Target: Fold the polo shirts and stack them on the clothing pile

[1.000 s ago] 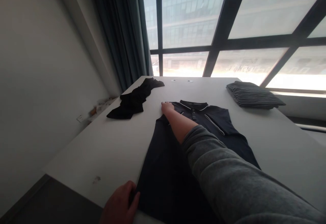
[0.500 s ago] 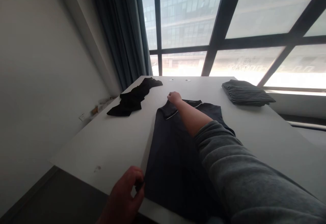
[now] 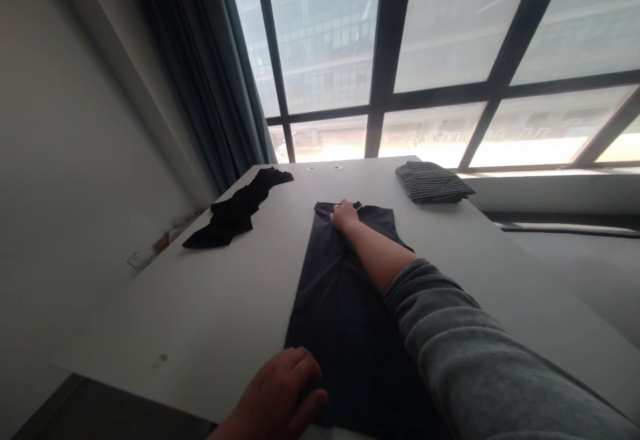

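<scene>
Navy cloth, a shirt (image 3: 360, 333), stretches lengthwise over the white desk (image 3: 225, 307). On its collar end rests the right hand (image 3: 344, 215), fingers bent; the left hand (image 3: 283, 387) curls loosely at its near left edge. Whether either grips fabric, I cannot tell. Marks low in the window (image 3: 440, 135) are too blurred to read.
</scene>
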`<act>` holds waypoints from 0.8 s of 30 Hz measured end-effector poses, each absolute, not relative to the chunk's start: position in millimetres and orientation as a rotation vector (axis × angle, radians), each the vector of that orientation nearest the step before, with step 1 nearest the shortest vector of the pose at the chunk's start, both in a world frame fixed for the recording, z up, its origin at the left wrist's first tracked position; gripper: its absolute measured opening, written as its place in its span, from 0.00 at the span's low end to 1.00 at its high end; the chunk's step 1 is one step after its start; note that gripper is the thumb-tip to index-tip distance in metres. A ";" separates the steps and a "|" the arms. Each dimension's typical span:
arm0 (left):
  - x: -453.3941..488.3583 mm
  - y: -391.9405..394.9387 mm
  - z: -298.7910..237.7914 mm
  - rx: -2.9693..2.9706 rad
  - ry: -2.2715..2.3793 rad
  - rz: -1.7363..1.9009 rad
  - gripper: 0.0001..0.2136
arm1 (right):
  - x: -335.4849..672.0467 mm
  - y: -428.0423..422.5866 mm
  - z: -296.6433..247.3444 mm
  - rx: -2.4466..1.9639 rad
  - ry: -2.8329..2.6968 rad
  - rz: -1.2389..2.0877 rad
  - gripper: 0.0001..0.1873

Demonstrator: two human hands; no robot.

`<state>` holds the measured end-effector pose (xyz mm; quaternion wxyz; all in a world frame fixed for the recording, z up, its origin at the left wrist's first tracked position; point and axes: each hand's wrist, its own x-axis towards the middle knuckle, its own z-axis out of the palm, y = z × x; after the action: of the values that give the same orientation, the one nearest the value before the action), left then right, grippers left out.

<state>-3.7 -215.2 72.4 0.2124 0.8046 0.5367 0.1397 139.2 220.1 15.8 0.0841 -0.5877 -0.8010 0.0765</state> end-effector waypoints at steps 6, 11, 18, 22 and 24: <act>-9.7 -189.4 26.3 2.470 1.626 0.378 0.24 | 125.0 220.1 -2.5 -1.651 -2.503 0.307 0.33; -18.3 -184.7 1.1 2.594 1.609 0.241 0.34 | 119.0 238.1 -17.9 -1.785 -2.536 0.484 0.37; -23.6 -184.3 8.2 2.653 1.564 0.200 0.37 | 93.7 255.1 -21.3 -1.752 -2.576 0.303 0.36; -25.9 -180.9 6.9 2.675 1.522 0.218 0.38 | 87.5 273.0 -27.9 -1.631 -2.653 0.362 0.37; -25.9 -180.7 5.8 2.672 1.540 0.232 0.38 | 87.8 283.4 -31.7 -1.667 -2.635 0.385 0.38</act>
<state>-25.9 -180.7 5.8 0.0244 0.8637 0.4979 0.0748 87.8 283.4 -31.7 0.0000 -0.5306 -0.8387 0.1227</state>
